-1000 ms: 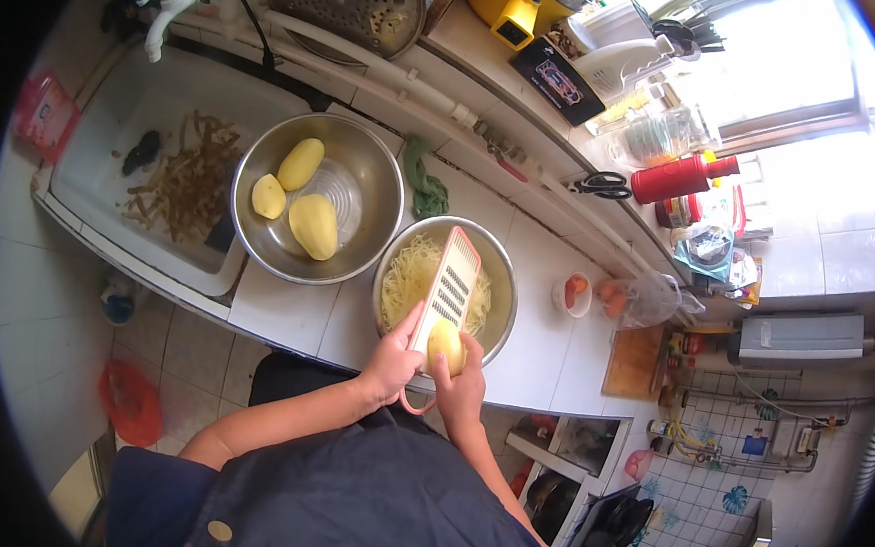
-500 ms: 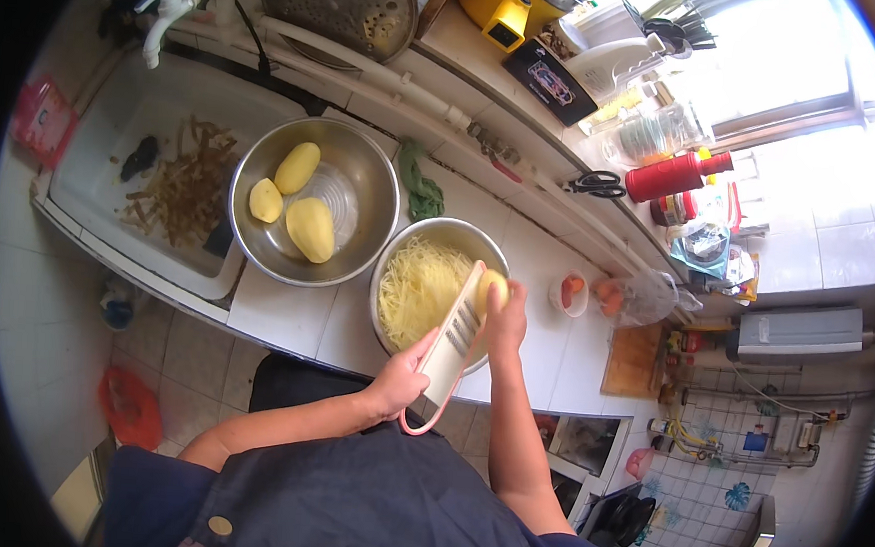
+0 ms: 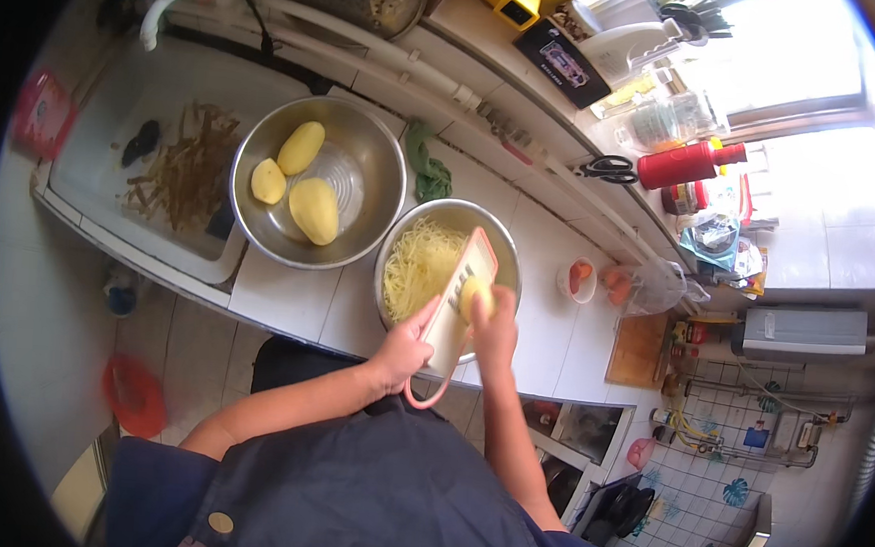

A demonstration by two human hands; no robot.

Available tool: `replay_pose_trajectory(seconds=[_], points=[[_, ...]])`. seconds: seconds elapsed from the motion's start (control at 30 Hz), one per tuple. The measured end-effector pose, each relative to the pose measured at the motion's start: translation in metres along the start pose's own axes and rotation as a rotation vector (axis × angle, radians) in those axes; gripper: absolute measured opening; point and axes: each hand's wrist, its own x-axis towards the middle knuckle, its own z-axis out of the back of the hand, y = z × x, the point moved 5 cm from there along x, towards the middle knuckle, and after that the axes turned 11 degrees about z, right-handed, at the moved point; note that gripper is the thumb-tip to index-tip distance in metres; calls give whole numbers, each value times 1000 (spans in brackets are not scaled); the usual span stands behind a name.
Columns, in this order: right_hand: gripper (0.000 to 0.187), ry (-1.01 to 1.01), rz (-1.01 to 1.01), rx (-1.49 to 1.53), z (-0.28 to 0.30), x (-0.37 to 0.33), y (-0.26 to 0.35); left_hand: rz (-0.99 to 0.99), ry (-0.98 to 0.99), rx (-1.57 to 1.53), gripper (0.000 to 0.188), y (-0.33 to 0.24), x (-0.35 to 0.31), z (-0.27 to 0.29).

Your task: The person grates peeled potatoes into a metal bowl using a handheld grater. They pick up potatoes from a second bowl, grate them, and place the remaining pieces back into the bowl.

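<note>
My left hand (image 3: 404, 355) grips a cream grater with a pink rim (image 3: 446, 335), which slants over a steel bowl (image 3: 510, 259). Pressed to the grater's face is a peeled potato (image 3: 475, 302), held in my right hand (image 3: 495, 329); that hand is slightly blurred. Pale potato shreds (image 3: 418, 270) are heaped in the bowl below. To the left stands a larger steel basin (image 3: 362, 231) holding three peeled items: a long potato (image 3: 301, 147), a small one (image 3: 269, 181) and a bigger one (image 3: 313, 212).
A sink (image 3: 82, 187) with brown peelings (image 3: 186, 163) is at the left. Behind the bowls lies a green cloth (image 3: 427, 163). A small white cup (image 3: 576, 280), a plastic bag (image 3: 654, 290) and a wooden board (image 3: 639, 348) are to the right. Scissors (image 3: 607, 169) hang by the ledge.
My right hand has slid the potato down the grater, toward me. The grater's top has risen slightly, and the whole view has shifted a little.
</note>
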Motion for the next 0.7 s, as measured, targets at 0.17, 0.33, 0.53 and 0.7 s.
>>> replay_pose_trajectory(seconds=[0.17, 0.33, 0.53, 0.7], points=[[44, 20, 41, -34, -17, -33, 5, -20, 25, 22, 77, -5, 4, 10], [37, -39, -77, -46, 1, 45, -3, 20, 70, 41, 78, 1, -8, -7], [44, 107, -22, -15, -21, -38, 15, 14, -15, 13, 81, -7, 10, 19], [36, -79, 2, -55, -10, 32, 3, 6, 20, 84, 78, 1, -4, -1]])
